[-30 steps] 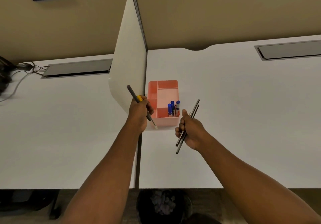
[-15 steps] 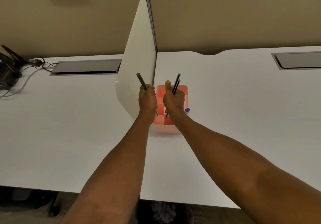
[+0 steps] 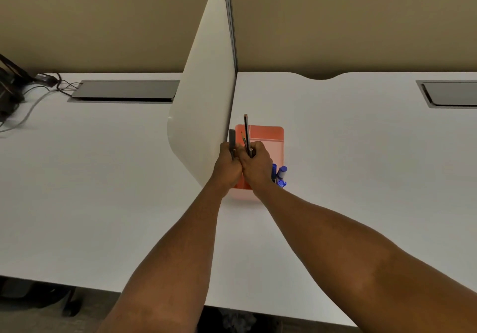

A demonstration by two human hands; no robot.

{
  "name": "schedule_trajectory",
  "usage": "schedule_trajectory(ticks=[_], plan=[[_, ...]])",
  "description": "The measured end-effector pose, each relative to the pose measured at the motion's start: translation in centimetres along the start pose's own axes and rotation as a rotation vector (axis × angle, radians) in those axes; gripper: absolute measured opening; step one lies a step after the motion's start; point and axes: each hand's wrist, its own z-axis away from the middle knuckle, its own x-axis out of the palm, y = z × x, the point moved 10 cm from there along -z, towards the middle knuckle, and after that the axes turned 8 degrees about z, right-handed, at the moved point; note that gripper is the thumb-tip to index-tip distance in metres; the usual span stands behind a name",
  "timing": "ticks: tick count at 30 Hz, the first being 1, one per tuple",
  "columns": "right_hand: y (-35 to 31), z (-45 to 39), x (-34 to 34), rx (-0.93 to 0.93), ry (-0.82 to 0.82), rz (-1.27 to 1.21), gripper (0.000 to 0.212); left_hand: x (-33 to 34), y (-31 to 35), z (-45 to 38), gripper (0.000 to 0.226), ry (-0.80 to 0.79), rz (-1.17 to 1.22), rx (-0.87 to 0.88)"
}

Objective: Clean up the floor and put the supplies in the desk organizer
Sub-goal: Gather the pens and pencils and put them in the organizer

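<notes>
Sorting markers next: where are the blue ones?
In the head view, the blue markers stand in the pink organizer's near right corner, just right of the right hand.

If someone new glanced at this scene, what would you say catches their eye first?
Most likely the two hands pressed together mid-frame, the left hand gripping a grey pen and the right hand gripping dark pencils, upright over the pink desk organizer. Next, the blue markers standing in the organizer's near right corner, and the white divider panel beside it.

Two bare forearms, no sleeves; left hand point(image 3: 227, 167), right hand point(image 3: 256, 164) without rings or gloves.
</notes>
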Motion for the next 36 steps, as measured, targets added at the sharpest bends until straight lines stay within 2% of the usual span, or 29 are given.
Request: schedule_trajectory(ticks=[4, 8, 11, 19, 28, 32, 36], plan=[[0.1, -0.1, 0.0, 0.007, -0.011, -0.011, 0.017, -0.5, -0.1, 0.1, 0.014, 0.041, -0.153, 0.085], [0.1, 0.0, -0.3, 0.045, -0.049, -0.020, 0.031, -0.9, -0.3, 0.1, 0.029, 0.056, -0.195, 0.095], [0.2, -0.1, -0.5, 0.083, -0.064, 0.013, 0.034, -1.1, -0.1, 0.0, 0.037, 0.076, -0.223, 0.104], [0.4, -0.3, 0.0, 0.087, -0.099, 0.195, 0.023, -0.3, 0.4, 0.7, 0.034, 0.103, -0.246, 0.187], [-0.2, -0.7, 0.4, 0.134, -0.180, 0.260, 0.035, -0.3, 0.0, 1.1, 0.030, 0.078, -0.168, 0.228], [-0.6, -0.8, 0.2, 0.162, -0.173, 0.133, 0.025, -0.4, -0.1, 1.2, 0.039, 0.088, -0.192, 0.226], [-1.2, -1.1, -0.1, 0.125, -0.148, 0.138, 0.014, -0.4, -0.3, 1.4, 0.047, 0.075, -0.169, 0.198]])
